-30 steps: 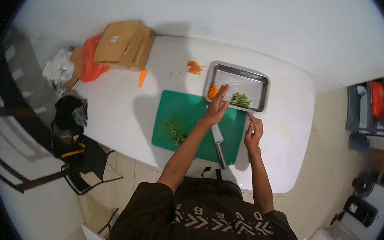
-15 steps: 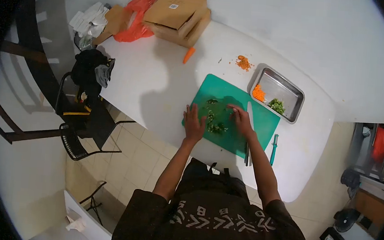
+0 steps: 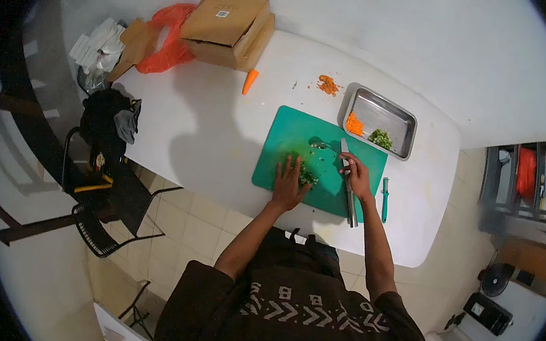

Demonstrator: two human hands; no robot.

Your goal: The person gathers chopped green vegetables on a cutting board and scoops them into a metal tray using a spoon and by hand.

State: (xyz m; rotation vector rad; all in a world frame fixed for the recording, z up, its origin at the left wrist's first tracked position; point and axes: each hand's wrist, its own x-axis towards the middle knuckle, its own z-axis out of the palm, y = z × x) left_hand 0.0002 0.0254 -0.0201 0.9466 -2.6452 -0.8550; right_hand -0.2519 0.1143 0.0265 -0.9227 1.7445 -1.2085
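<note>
On the green cutting board (image 3: 275, 138), my left hand (image 3: 288, 186) lies with its fingers spread beside and partly over some chopped greens (image 3: 308, 174). My right hand (image 3: 357, 176) is at the knife (image 3: 351, 202), which rests along the board's right part; its fingertips are curled near the blade and hold nothing I can make out. Beyond the board's far right edge, a metal tray (image 3: 406, 113) holds diced carrot (image 3: 354, 124) on the left and chopped greens (image 3: 380, 138) near its front side.
A green-handled peeler (image 3: 384, 202) lies right of the board. Orange peelings (image 3: 328, 85) and a carrot piece (image 3: 250, 82) lie farther back. Cardboard boxes (image 3: 224, 22) and a red plastic bag (image 3: 167, 47) are at the back left. A black chair (image 3: 131, 201) stands left of the table.
Both hands have come back from the tray to the board. Since half a second ago, my left hand has moved onto the greens and my right hand has moved over to the knife.
</note>
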